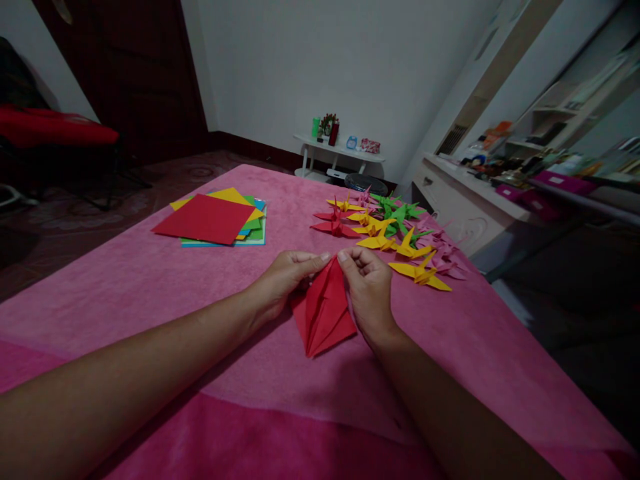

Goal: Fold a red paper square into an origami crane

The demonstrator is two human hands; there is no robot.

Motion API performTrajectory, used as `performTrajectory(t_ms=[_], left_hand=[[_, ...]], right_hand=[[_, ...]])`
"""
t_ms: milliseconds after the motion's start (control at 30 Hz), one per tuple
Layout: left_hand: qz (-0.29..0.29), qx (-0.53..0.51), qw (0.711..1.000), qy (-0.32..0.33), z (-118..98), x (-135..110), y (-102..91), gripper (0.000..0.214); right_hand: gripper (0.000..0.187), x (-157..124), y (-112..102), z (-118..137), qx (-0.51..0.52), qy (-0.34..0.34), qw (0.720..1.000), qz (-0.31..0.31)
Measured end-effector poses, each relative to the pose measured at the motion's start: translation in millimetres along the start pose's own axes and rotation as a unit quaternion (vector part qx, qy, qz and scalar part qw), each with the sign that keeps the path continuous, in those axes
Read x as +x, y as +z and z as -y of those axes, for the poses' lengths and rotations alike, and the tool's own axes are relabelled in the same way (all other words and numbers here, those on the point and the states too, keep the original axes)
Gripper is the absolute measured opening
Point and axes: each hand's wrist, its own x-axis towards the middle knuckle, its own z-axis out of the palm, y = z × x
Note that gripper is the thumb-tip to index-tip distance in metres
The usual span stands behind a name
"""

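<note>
A partly folded red origami paper (327,310) is between my hands over the pink cloth, its narrow end pointing away from me and another point toward me. Lengthwise creases and an open fold show on its upper face. My left hand (290,277) pinches the far tip from the left, thumb on top. From the right, my right hand (369,283) grips the same tip between thumb and curled fingers. The fingertips under the paper are partly hidden.
Coloured paper sheets (205,219) lie stacked at the left, a red one on top. Folded cranes stand at the right: red (335,223), yellow (423,273), green (400,215) and pink (447,257). Beyond the table are a low white shelf (340,148) and a cluttered dresser (470,187).
</note>
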Motion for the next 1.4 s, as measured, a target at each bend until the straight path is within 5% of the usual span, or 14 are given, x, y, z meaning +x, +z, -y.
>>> performTrajectory(t_ms=[200,633,767,900,1067,1233,1400], left_hand=[[0.007,-0.007,1.000,-0.008,-1,-2,2.7,0.036],[-0.037,0.107,0.989,0.098,-2,2,0.8,0.033],[-0.024,0.158,0.976,0.149,-14,4,-1.7,0.027],[0.005,0.203,0.970,0.137,-22,6,-6.3,0.024],[0.027,0.213,0.967,0.136,-33,8,-7.3,0.024],[0.076,0.248,0.959,0.109,-52,4,-6.1,0.018],[0.073,0.241,0.965,0.074,-54,3,-10.4,0.022]], right_hand=[[0.015,0,0,-1,-0.020,-0.016,1.000,0.005],[0.013,0,1,3,-0.032,-0.029,0.999,0.008],[0.018,6,-5,6,-0.002,0.010,0.997,0.073],[0.029,14,-12,7,0.013,0.074,0.985,0.157],[0.027,19,-12,11,0.006,0.077,0.986,0.147],[0.022,20,-12,20,0.046,0.075,0.975,0.203],[0.018,17,-11,21,0.035,0.021,0.990,0.137]])
